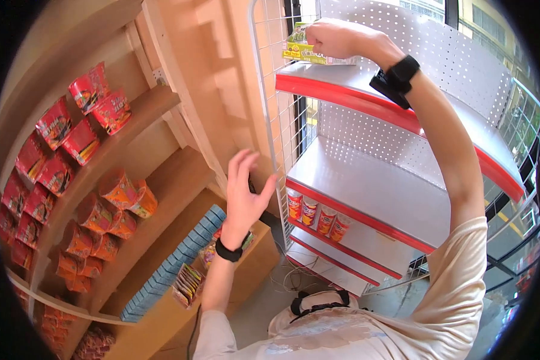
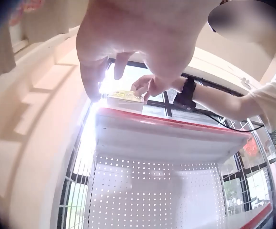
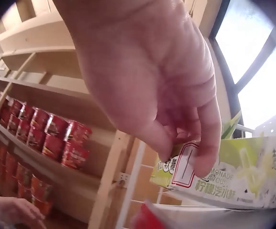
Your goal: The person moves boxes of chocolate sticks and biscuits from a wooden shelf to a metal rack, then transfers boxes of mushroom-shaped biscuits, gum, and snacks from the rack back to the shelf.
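Note:
A yellow-green box [image 1: 298,51] with lemonade-flavour lettering stands at the left end of the top metal shelf [image 1: 342,73]. My right hand [image 1: 345,39] reaches over it. In the right wrist view, the thumb and fingers of that hand grip the box's [image 3: 252,174] front wall near one end, on either side of a white label [image 3: 185,164] with a red border. My left hand [image 1: 246,195] hangs in the air left of the metal rack, fingers spread and holding nothing. The left wrist view shows it large in front of the shelf.
Wooden shelves on the left hold red noodle cups [image 1: 81,141] and orange cups [image 1: 123,189]. Below are a row of blue boxes [image 1: 174,264] and a rack of small packets [image 1: 188,285]. Several snack canisters [image 1: 325,221] stand on a lower metal shelf. A wire mesh side [image 1: 277,120] borders the rack.

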Demonstrator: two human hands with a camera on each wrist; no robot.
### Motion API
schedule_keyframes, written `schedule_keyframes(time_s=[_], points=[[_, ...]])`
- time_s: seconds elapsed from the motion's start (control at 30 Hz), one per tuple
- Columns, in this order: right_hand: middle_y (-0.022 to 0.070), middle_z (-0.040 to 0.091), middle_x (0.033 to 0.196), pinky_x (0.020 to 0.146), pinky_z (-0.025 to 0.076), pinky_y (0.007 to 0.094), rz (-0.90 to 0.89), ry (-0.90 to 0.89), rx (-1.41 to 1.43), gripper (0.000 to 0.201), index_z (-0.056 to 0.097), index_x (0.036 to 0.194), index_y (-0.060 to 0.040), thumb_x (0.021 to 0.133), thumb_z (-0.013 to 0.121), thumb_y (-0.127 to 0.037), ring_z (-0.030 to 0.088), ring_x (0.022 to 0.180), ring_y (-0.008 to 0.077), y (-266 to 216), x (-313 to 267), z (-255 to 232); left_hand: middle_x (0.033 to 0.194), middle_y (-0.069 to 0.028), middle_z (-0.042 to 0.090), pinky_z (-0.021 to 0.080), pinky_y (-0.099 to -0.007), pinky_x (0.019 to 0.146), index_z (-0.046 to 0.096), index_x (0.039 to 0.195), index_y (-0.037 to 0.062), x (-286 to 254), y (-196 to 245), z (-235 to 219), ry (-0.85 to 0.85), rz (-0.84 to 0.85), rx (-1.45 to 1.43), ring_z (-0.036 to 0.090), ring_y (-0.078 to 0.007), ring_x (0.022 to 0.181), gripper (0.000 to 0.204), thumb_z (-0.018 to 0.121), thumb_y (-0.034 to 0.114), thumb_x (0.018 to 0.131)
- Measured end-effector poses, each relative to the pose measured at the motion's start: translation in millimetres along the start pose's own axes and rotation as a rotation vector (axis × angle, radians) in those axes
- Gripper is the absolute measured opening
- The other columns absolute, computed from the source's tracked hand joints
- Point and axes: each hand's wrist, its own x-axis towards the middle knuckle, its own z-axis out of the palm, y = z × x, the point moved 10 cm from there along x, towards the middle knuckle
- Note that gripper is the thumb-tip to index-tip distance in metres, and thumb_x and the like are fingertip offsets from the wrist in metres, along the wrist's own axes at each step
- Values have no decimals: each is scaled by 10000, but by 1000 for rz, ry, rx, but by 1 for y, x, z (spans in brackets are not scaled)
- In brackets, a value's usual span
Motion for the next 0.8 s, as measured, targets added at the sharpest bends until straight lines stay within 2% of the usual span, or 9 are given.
schedule_keyframes(time_s=[0.13,0.2,0.23,0.33,0.57,0.63,0.67,0.73,0.8], points=[[197,581,901,755,446,398,-71,10,-22,129,541,916,6,845,491,-91,554,825,367,-55,-31,-12,1283,-194,380,456,-388,905,377,1290,16,37,21,3,38,59,-27,488,-313,1113,756,790,207,686],[227,613,849,715,485,420,-269,337,85,132,616,820,53,761,553,-47,609,804,367,-85,-53,-38,1300,-205,355,444,-398,926,335,1317,16,60,27,10,44,54,-29,456,-324,1152,831,806,231,667],[227,613,849,715,485,420,-279,333,82,132,616,820,53,761,553,-47,609,804,367,-92,-59,-39,1316,-215,329,433,-408,947,293,1345,16,71,32,14,40,60,-29,425,-335,1191,907,822,255,648],[189,581,887,779,449,421,-291,398,196,115,549,928,-3,875,498,-91,573,886,365,-108,-76,-54,1343,-219,287,417,-417,964,249,1371,25,99,46,18,99,77,-200,396,-341,1224,974,831,278,633],[177,580,929,750,477,372,-275,601,479,175,570,968,33,798,559,-6,590,863,338,-107,-117,-71,1322,-238,267,393,-436,978,296,1308,12,117,62,22,197,120,-142,335,-383,1247,929,836,289,605],[138,593,958,729,517,321,-194,639,788,176,579,1006,19,838,575,-31,630,862,257,-91,-131,-64,1261,-233,304,372,-431,983,340,1235,4,117,62,19,270,96,-89,338,-390,1211,853,833,273,594],[138,593,958,729,517,321,-201,638,791,176,579,1006,19,838,575,-31,630,862,257,-90,-136,-55,1261,-233,304,372,-431,983,340,1235,4,116,65,19,276,95,-84,338,-390,1211,853,833,273,594],[104,604,1009,717,537,279,-139,880,843,188,583,1037,11,861,592,-57,638,874,173,-67,-159,-39,1210,-202,330,357,-409,982,356,1194,-3,115,64,18,282,49,-128,363,-356,1171,791,819,245,603],[103,604,1022,715,541,279,-91,842,922,198,574,1059,11,875,578,-62,632,880,163,-53,-166,-5,1192,-191,339,357,-404,978,354,1189,-4,111,51,19,315,60,-200,372,-341,1155,778,813,231,606]])
